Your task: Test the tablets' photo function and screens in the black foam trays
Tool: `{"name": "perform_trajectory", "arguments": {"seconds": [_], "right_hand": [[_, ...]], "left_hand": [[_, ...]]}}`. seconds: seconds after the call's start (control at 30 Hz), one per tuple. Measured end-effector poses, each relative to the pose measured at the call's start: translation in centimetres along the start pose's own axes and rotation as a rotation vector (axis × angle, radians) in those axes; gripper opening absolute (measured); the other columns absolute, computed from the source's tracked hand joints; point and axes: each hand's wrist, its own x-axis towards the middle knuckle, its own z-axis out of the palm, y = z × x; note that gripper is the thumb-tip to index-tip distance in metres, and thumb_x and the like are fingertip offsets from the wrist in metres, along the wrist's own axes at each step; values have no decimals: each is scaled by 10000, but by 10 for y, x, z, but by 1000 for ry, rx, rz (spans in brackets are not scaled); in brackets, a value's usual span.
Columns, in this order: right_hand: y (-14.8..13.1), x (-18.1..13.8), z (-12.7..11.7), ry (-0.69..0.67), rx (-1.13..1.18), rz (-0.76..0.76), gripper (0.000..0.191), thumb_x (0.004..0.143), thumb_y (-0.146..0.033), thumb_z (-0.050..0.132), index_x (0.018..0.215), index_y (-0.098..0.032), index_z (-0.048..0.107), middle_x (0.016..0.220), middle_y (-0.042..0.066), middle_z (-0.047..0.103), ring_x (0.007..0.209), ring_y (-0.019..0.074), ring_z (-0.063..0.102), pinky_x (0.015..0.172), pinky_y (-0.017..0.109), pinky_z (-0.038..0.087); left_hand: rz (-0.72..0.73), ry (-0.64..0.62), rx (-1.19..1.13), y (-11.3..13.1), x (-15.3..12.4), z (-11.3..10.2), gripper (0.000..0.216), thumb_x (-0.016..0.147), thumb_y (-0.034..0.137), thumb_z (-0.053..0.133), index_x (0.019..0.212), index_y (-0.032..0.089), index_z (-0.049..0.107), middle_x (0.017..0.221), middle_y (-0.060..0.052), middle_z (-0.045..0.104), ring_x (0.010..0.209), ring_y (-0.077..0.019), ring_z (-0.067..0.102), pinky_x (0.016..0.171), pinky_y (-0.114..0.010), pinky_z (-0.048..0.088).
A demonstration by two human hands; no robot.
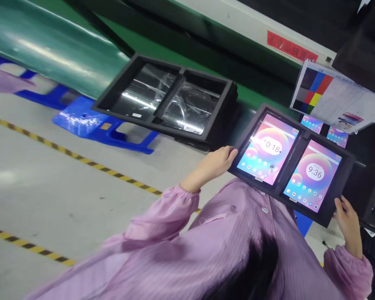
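Spanning both hands (217,163) (346,218), tablet tray (337,189)

Left tablet (268,148) in black tray (331,214), right of frame centre: clock on screen reads "0:18", first digit partly lost under glare. Right tablet (312,176) in same tray: clock reads "9:36". Red label (291,46) on white rail, upper right of frame: dark characters, too blurred to read. Colour chart sheet (337,96), right edge: print too small to read.
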Motion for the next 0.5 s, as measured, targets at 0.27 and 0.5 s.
{"name": "perform_trajectory", "arguments": {"seconds": [0.27, 0.5], "right_hand": [[-29, 11, 10, 49, -251, 16, 952, 817, -879, 446, 1282, -109, 758, 1235, 273, 773, 1267, 486, 680, 1119, 616, 479], [-22, 4, 9, 17, 424, 77, 921, 704, -657, 797, 1479, -179, 653, 1375, 77, 769, 1339, 385, 677, 1060, 452, 597]], "left_hand": [[-36, 96, -243, -7, -2, 11, 661, 991, 641, 387, 1256, 122, 698, 1312, -203, 743, 1199, -372, 719, 1043, -443, 549], [18, -37, -484, -9, 19, -14, 688, 800, 852, 527, 887, 198, 722, 954, -101, 784, 917, -334, 730, 751, -357, 524]]}}
